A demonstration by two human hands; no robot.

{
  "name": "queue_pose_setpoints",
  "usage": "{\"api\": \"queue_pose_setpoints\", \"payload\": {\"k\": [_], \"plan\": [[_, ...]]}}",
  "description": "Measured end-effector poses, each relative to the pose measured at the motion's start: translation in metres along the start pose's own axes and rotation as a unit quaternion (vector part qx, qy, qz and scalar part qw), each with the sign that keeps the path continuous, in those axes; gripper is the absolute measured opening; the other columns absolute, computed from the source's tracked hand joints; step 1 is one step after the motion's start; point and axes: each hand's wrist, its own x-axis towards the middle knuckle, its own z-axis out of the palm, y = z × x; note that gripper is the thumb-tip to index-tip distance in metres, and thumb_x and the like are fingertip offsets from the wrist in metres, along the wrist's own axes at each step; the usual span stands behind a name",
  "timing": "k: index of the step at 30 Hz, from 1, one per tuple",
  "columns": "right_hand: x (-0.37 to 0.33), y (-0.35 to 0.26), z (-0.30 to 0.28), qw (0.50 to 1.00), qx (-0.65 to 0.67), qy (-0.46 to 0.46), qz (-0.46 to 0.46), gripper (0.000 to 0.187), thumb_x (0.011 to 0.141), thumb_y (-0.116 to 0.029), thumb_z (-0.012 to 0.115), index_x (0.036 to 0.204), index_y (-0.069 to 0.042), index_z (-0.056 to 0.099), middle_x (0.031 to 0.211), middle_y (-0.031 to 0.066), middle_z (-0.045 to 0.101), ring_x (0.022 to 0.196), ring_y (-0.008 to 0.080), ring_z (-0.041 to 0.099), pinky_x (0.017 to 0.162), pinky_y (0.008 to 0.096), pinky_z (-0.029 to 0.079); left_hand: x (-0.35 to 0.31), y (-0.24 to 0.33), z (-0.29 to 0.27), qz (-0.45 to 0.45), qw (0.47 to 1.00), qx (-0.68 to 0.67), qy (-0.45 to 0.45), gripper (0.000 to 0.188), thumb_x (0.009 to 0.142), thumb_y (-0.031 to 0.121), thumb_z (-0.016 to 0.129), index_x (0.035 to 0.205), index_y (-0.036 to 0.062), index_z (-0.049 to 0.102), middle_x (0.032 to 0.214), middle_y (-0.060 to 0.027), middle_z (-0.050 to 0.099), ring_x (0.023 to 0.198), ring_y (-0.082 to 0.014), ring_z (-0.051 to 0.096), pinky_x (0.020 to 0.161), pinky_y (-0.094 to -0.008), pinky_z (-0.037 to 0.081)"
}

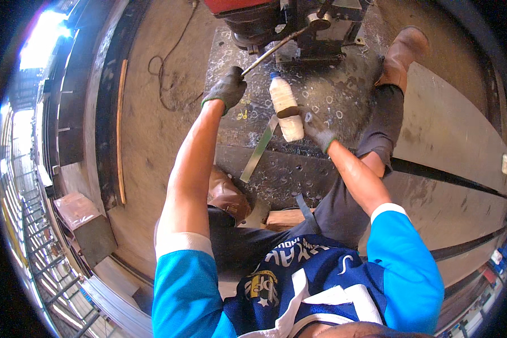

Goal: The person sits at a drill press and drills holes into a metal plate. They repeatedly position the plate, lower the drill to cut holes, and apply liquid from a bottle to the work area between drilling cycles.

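My left hand (226, 90), in a dark grey glove, is closed around the near end of a metal lever bar (276, 47). The bar slants up to the right and joins a round hub (319, 21) on a red and black machine (259, 22). My right hand (316, 128), gloved too, grips a plastic bottle (283, 93) of whitish contents with a blue cap. The bottle's cap end points away from me, towards the machine; whether its base touches anything I cannot tell. A flat metal strip (259, 150) lies just left of the bottle's base.
A dark, stained metal plate (248, 115) spreads beneath the machine. Large flat sheets (450, 118) lie to the right. A cable (162, 73) loops on the floor at left, near a long wooden strip (120, 129). A metal box (84, 222) stands farther left. My boots flank the plate.
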Motion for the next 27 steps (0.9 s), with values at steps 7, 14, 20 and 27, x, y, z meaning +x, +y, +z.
{"api": "queue_pose_setpoints", "payload": {"k": [7,14,20,27], "plan": [[-0.003,-0.013,-0.003,1.0,0.0,-0.004,0.005,0.037,0.106,-0.019,0.041,0.126,0.001,0.065,0.12,0.0202,0.072,0.112,0.0293,0.067,0.099,0.0405,0.052,-0.004,0.007,-0.002,-0.022,0.999,-0.022,-0.014,0.039,0.096,0.024,0.062,0.131,0.0088,0.054,0.119,-0.0288,0.068,0.113,-0.0482,0.065,0.094,-0.0545,0.051],[0.001,0.001,-0.003,1.0,-0.011,0.006,0.002,0.039,0.108,-0.021,0.04,0.129,0.001,0.065,0.123,0.019,0.072,0.115,0.0275,0.067,0.101,0.0393,0.051,0.0,0.002,0.002,-0.031,0.998,-0.038,-0.024,0.04,0.096,0.026,0.062,0.132,0.0087,0.054,0.115,-0.0302,0.068,0.111,-0.0495,0.065,0.092,-0.0554,0.052],[0.013,0.035,0.008,0.999,-0.044,-0.005,0.009,0.039,0.109,-0.021,0.039,0.128,0.001,0.065,0.122,0.0159,0.072,0.113,0.0232,0.066,0.102,0.0381,0.051,0.006,-0.005,0.008,-0.039,0.998,-0.04,-0.028,0.04,0.095,0.026,0.062,0.131,0.0101,0.053,0.111,-0.03,0.069,0.106,-0.0509,0.066,0.089,-0.0568,0.052],[0.019,0.052,0.023,0.998,0.041,0.045,0.018,0.033,0.102,-0.016,0.042,0.119,0.001,0.065,0.112,0.0271,0.07,0.105,0.0407,0.067,0.092,0.0469,0.053,0.008,-0.006,0.011,-0.01,0.999,-0.032,-0.021,0.042,0.096,0.025,0.062,0.134,0.0099,0.052,0.094,-0.0191,0.068,0.081,-0.0335,0.066,0.071,-0.0479,0.051]]}}
